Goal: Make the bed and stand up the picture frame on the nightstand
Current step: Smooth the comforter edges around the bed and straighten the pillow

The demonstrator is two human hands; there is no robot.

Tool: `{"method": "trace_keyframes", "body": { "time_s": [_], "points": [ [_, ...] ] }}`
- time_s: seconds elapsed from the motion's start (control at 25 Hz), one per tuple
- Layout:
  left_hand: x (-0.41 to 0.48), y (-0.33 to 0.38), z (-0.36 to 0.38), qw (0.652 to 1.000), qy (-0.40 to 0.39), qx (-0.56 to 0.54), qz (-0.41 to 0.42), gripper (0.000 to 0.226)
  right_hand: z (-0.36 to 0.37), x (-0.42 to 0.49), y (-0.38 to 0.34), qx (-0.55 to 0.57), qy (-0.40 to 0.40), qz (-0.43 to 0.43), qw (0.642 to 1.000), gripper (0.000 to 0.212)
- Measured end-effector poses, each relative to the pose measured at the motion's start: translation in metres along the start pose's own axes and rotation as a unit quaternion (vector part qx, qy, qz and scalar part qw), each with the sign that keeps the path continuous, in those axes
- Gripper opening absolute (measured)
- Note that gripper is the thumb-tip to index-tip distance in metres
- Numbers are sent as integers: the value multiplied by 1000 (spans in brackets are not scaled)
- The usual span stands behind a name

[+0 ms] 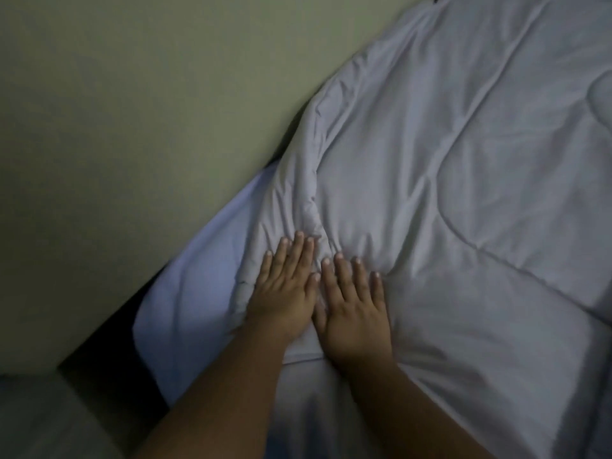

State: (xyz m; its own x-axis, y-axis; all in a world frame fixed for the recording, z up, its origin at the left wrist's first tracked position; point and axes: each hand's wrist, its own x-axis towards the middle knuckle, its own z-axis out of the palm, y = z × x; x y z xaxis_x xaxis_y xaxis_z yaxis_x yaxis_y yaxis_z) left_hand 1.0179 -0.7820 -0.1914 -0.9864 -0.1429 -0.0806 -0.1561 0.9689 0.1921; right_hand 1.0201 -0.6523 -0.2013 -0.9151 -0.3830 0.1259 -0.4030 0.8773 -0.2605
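1. The wall fills the upper left of the frame. A dark gap runs between it and the bed at the lower left.
2. A pale blue sheet lies bare at the centre left, just beside the cover's edge.
3. The white quilted comforter covers the centre and the whole right side. Its edge is bunched into a ridge just above the fingertips.
4. In the bottom left corner there is a grey surface, perhaps the floor; it is too dim to tell.
5. The left hand lies flat on the comforter's edge at the lower centre, with straight fingers, gripping nothing.
6. The right hand lies just beside it — also flat, fingers a little spread, pressing the comforter and holding nothing.
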Motion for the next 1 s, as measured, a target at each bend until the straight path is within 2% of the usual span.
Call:
{"method": "trace_keyframes", "body": {
  "time_s": [0.08, 0.16, 0.28, 0.36, 0.48, 0.56, 0.6, 0.64, 0.72, 0.76, 0.8, 0.92, 1.0],
  "points": [
    [4, -4, 9, 999, 31, 13, 9, 61, 4, 2, -1, 8, 15, 2, 1000, 63],
    [5, 0, 0, 999, 43, 16, 11, 63, -1, 3, -3, 17, -17, 7, 1000, 65],
    [15, 15, -34, 994, -43, -58, -81, 64, -29, 10, 2, 80, -87, 38, 992, 83],
    [22, 28, -55, 989, -60, -64, -116, 60, -47, 19, 12, 148, -130, 91, 976, 96],
    [32, 25, -92, 988, -68, 48, -132, 63, -65, 27, 25, 158, -147, 120, 969, 105],
    [43, 6, -129, 964, -56, 185, -183, 69, -70, 26, 24, 116, -137, 105, 978, 110],
    [49, -4, -147, 949, -33, 258, -180, 71, -71, 25, 21, 84, -117, 92, 985, 110],
    [54, -12, -159, 942, 7, 306, -139, 68, -71, 25, 19, 55, -92, 82, 991, 105],
    [59, -16, -158, 947, 71, 314, -1, 61, -72, 31, 15, 38, -53, 69, 995, 94],
    [59, -16, -147, 954, 73, 288, 42, 62, -72, 37, 13, 34, -49, 55, 997, 91],
    [59, -19, -132, 962, 61, 261, 46, 61, -69, 46, 12, 26, -48, 35, 998, 89],
    [58, -51, -91, 977, 36, 202, -55, 61, -57, 79, 15, -6, -34, -23, 999, 81],
    [56, -79, -67, 982, 52, 177, -50, 66, -40, 98, 19, -19, -47, -33, 998, 75]
  ]
}}
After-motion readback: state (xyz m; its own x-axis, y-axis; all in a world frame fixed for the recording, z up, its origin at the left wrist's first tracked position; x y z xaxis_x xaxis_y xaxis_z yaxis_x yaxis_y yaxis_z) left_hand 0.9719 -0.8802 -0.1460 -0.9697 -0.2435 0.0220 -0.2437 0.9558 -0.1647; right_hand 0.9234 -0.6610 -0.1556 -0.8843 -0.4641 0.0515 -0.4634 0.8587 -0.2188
